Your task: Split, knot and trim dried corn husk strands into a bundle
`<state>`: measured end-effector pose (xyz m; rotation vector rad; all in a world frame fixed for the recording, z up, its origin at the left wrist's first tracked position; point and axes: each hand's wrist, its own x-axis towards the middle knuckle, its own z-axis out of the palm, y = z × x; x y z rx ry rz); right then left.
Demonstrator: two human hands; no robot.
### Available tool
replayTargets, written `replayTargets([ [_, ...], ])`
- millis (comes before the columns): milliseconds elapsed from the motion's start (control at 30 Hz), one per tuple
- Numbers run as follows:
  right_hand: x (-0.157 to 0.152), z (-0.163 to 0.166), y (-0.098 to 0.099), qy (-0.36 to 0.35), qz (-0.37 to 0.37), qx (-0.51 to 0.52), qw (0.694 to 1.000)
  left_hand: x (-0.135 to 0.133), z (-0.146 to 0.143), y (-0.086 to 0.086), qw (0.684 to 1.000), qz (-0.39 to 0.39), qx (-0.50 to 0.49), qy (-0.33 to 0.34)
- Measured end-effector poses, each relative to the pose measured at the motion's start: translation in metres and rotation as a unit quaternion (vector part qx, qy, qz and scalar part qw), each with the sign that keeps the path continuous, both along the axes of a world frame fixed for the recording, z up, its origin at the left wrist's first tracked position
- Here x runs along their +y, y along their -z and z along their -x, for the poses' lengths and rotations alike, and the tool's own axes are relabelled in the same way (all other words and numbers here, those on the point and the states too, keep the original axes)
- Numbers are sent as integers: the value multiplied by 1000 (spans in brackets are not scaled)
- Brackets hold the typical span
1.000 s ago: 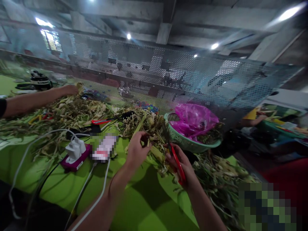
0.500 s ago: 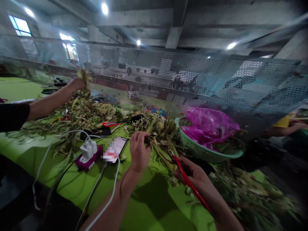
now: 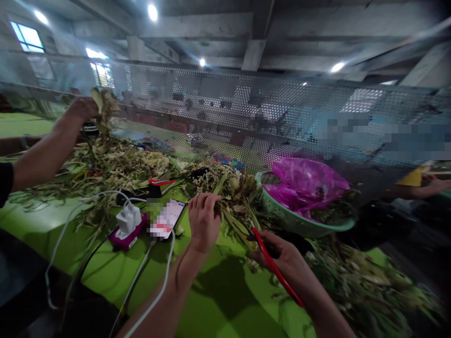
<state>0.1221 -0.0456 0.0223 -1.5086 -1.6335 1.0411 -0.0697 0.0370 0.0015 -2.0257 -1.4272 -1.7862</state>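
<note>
Dried plant stalks (image 3: 232,218) lie across the green table in front of me. My left hand (image 3: 204,217) is closed on one end of a stalk, its fingertips partly hidden by the back of the hand. In my right hand (image 3: 288,257) is a pair of red-handled shears (image 3: 269,263), with the fingers wrapped round it. The dark tip of the shears points up and left at the stalks, close to them; whether the blades touch a stalk I cannot make out.
Left of my hands are a phone (image 3: 172,213), white plugs on a purple power block (image 3: 128,237) and loose cables. Another red-handled tool (image 3: 162,181) lies behind. A green basket (image 3: 317,228) with a pink bag (image 3: 312,183) stands right. A co-worker's hand (image 3: 84,109) holds dried plants. Perforated metal panel behind.
The co-worker's hand at the left has moved left and up with its bunch of dried plants. My two hands have hardly moved; the shears have shifted slightly left.
</note>
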Motion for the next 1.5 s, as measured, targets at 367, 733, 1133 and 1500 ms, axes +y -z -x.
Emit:
replayTargets([
  [367, 2, 0, 3, 25, -26, 7, 999, -1, 0, -1, 1000, 11, -1, -3],
  [733, 3, -1, 5, 17, -15, -5, 1000, -1, 0, 0, 1000, 10, -5, 1],
  [1133, 4, -1, 5, 21, -25, 15, 999, 1, 0, 0, 999, 20, -29, 5],
  [1500, 8, -4, 3, 90, -36, 10, 995, 4, -3, 1, 982, 92, -133, 98],
])
